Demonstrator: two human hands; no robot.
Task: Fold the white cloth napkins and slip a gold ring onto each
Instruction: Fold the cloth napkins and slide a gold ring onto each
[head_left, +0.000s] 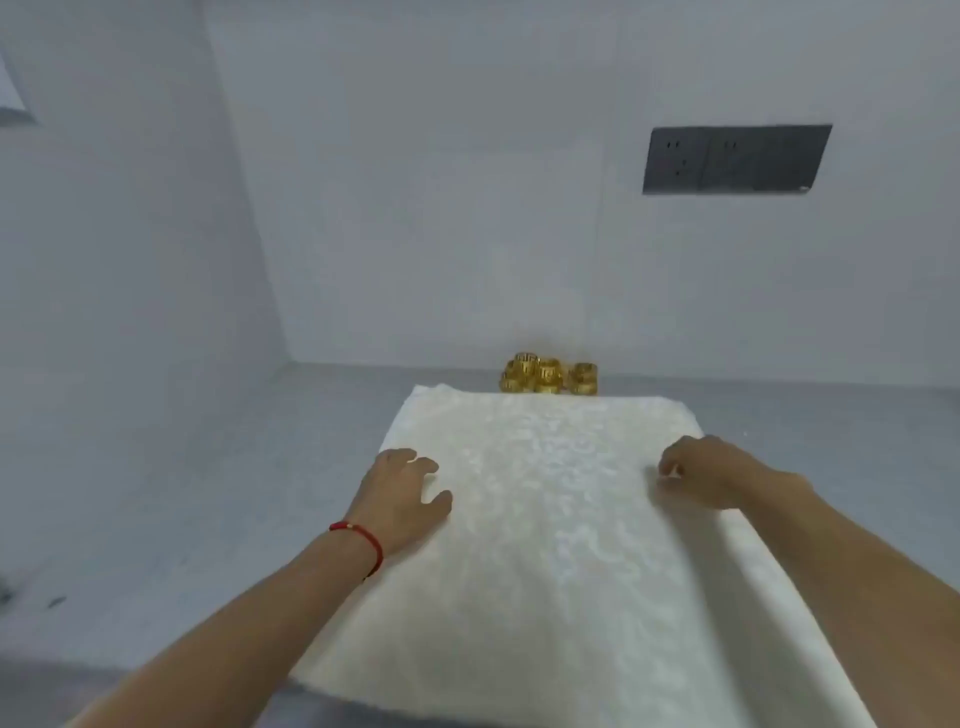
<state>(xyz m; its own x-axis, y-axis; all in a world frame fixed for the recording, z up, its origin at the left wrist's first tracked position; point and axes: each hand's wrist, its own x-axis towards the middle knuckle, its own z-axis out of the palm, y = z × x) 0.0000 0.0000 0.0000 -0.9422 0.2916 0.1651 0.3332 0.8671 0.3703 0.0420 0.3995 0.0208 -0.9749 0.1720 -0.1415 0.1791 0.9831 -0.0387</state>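
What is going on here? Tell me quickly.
A person is working on a white cloth napkin spread flat on a grey table. The left hand rests on its left edge with fingers spread. The right hand has its fingers curled at the right edge, seemingly pinching it. A cluster of gold rings sits untouched just beyond the napkin's far edge. No fold shows yet.

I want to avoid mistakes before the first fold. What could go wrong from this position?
1. The gold rings stand piled right at the napkin's far edge; dragging the cloth could topple them.
2. The left hand lies flatter while the right hand curls at its edge, so the fold might go crooked.
3. The near edge seems to overhang the table and may slip.
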